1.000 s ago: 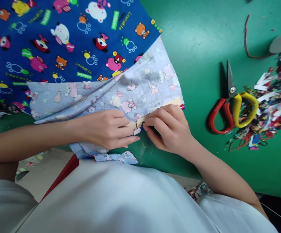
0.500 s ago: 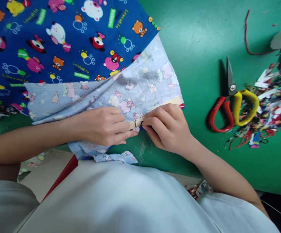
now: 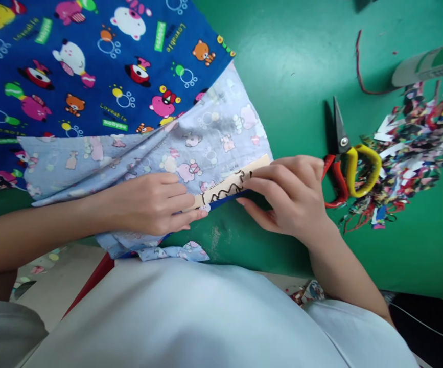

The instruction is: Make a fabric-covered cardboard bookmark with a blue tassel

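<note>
A cream strip (image 3: 227,188) with looping black marks is lying slantwise along the near edge of the printed cloth (image 3: 91,76), on the cloth's pale reverse side, with a thin line of blue showing just below it. My left hand (image 3: 158,204) is resting over the strip's left end, fingers bent and close together; I cannot tell whether they are pinching it. My right hand (image 3: 294,197) is reaching over the strip towards its other end, thumb and index fingertip standing a narrow gap apart at its lower edge; whether they are gripping anything I cannot tell. Beyond my left hand, the cloth's bright blue face is spreading out, covered with cartoon animals. Scissors (image 3: 344,143) with red and yellow handles are lying just beside my right hand on the green surface (image 3: 282,117). Further right, a heap of scraps (image 3: 405,148) is touching the scissors' yellow handle, and a dark red cord (image 3: 359,66) is curving above.
</note>
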`<control>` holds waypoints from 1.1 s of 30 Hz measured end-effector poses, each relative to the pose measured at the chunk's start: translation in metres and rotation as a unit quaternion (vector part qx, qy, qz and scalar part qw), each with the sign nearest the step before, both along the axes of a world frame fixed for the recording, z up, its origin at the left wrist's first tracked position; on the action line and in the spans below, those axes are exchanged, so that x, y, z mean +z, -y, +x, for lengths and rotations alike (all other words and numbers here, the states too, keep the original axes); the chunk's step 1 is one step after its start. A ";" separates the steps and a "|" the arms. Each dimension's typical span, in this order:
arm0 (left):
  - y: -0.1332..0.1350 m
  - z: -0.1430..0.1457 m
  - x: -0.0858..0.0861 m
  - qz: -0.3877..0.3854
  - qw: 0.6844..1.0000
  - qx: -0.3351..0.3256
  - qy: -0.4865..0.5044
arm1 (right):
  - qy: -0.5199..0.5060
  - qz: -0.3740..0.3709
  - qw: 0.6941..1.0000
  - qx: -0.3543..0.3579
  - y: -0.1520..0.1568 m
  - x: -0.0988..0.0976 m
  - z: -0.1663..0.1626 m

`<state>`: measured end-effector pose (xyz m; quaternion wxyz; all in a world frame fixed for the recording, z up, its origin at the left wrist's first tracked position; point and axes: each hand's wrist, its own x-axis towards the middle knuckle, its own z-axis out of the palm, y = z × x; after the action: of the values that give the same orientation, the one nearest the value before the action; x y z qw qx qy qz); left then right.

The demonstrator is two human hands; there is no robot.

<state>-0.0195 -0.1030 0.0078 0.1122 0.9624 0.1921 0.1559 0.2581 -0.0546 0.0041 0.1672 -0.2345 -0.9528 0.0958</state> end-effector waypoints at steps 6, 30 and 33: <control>0.000 0.000 0.000 -0.023 1.000 0.000 0.014 | 0.006 -0.018 0.999 -0.035 -0.007 -0.004 0.010; 0.010 0.011 -0.002 -0.088 0.989 0.114 0.043 | 0.008 -0.082 0.995 -0.061 -0.009 -0.009 0.004; 0.010 0.009 -0.003 -0.106 0.987 0.114 0.038 | -0.007 -0.084 0.995 -0.059 -0.009 -0.009 0.004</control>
<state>-0.0101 -0.1135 0.0053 0.2020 0.9103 0.3114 0.1832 0.2620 -0.0458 -0.0053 0.1587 -0.3031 -0.9247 0.1669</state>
